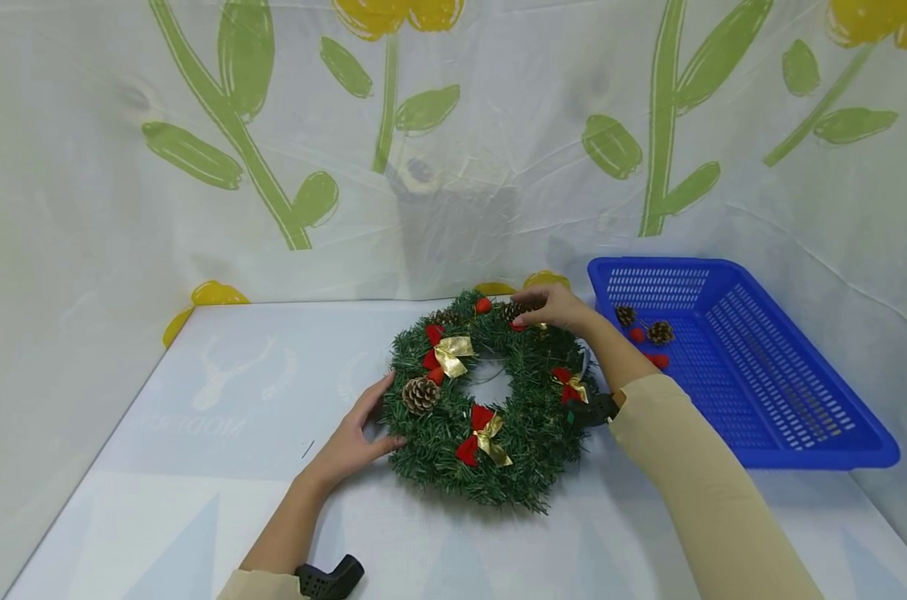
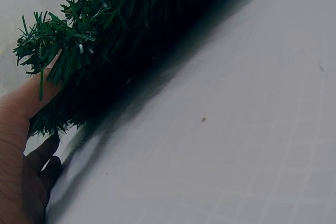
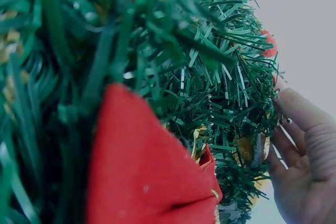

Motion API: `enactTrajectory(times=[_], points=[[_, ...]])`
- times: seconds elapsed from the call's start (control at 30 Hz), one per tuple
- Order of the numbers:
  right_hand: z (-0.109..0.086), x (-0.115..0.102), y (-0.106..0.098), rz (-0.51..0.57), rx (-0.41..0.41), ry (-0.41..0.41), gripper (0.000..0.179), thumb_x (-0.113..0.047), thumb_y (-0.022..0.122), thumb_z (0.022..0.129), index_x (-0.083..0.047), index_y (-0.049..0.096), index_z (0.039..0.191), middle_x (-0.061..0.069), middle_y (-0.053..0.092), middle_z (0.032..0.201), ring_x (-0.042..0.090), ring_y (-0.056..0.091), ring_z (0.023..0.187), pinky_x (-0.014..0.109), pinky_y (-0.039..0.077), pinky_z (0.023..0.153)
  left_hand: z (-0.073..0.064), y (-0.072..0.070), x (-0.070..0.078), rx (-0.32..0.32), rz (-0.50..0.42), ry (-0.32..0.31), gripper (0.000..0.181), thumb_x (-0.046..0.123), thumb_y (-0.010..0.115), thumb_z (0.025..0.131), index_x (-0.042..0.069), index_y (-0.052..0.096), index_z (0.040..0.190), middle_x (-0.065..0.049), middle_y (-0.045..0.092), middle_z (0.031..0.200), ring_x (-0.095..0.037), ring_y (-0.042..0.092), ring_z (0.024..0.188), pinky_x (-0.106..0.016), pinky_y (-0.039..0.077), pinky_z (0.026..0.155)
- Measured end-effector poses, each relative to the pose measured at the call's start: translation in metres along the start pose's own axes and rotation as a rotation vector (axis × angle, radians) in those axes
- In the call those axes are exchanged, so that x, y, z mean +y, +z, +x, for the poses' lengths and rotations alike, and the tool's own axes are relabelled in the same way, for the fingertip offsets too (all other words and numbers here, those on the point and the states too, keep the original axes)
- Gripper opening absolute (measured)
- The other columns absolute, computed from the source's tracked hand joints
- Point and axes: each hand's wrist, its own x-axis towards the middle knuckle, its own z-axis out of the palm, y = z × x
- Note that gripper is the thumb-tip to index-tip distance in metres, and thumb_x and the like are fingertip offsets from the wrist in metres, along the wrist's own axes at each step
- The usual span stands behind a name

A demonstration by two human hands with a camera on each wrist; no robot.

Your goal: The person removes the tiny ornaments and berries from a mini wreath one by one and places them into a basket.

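Wreath (image 1: 491,400) of green needles lies flat on the white counter (image 1: 198,500), near its middle, dressed with red-and-gold bows (image 1: 483,435) and a pine cone (image 1: 421,394). My left hand (image 1: 356,437) rests against the wreath's near-left rim, fingers nearly straight, gripping nothing. My right hand (image 1: 554,307) reaches over the far rim, fingers curled onto the needles; I cannot tell whether it pinches an ornament. Just right of the wreath stands a blue basket (image 1: 799,417) holding loose cones and red berries.
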Motion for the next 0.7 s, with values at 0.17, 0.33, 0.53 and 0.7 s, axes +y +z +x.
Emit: enactTrajectory(times=[0.17, 0.33, 0.53, 0.7], points=[[-0.0004, -0.0009, 0.0002, -0.005, 0.029, 0.011, 0.049, -0.013, 0.072, 0.083, 0.002, 0.057, 0.127, 0.022, 0.054, 0.132, 0.035, 0.050, 0.121, 0.048, 0.046, 0.098, -0.0005, 0.0001, 0.0006, 0.000, -0.003, -0.009, 0.090, 0.018, 0.075, 0.080, 0.024, 0.020, 0.152, -0.010, 0.020, 0.156, -0.038, 0.018, 0.141, -0.059, 0.019, 0.111], [-0.0012, -0.0034, -0.0006, -0.011, 0.061, 0.020, 0.044, -0.012, 0.073, 0.083, 0.001, 0.061, 0.123, 0.020, 0.057, 0.129, 0.033, 0.053, 0.119, 0.045, 0.049, 0.094, -0.0012, -0.0003, 0.0000, 0.003, -0.001, -0.023, 0.090, 0.018, 0.075, 0.080, 0.025, 0.021, 0.152, -0.009, 0.020, 0.156, -0.038, 0.017, 0.142, -0.060, 0.017, 0.111], [-0.0004, -0.0033, -0.0011, -0.019, 0.085, 0.034, 0.041, -0.015, 0.073, 0.083, -0.001, 0.064, 0.121, 0.018, 0.061, 0.124, 0.030, 0.055, 0.116, 0.038, 0.052, 0.090, -0.0006, -0.0006, 0.0004, 0.002, -0.006, -0.026, 0.090, 0.017, 0.075, 0.079, 0.024, 0.021, 0.152, -0.010, 0.020, 0.156, -0.038, 0.016, 0.142, -0.060, 0.017, 0.111], [-0.0027, -0.0064, -0.0020, -0.017, 0.096, 0.036, 0.040, -0.014, 0.072, 0.084, 0.000, 0.064, 0.121, 0.018, 0.063, 0.122, 0.029, 0.059, 0.111, 0.032, 0.053, 0.085, -0.0008, 0.0001, 0.0005, 0.001, 0.002, -0.024, 0.090, 0.018, 0.075, 0.080, 0.024, 0.021, 0.152, -0.009, 0.019, 0.156, -0.038, 0.017, 0.142, -0.059, 0.017, 0.111]])
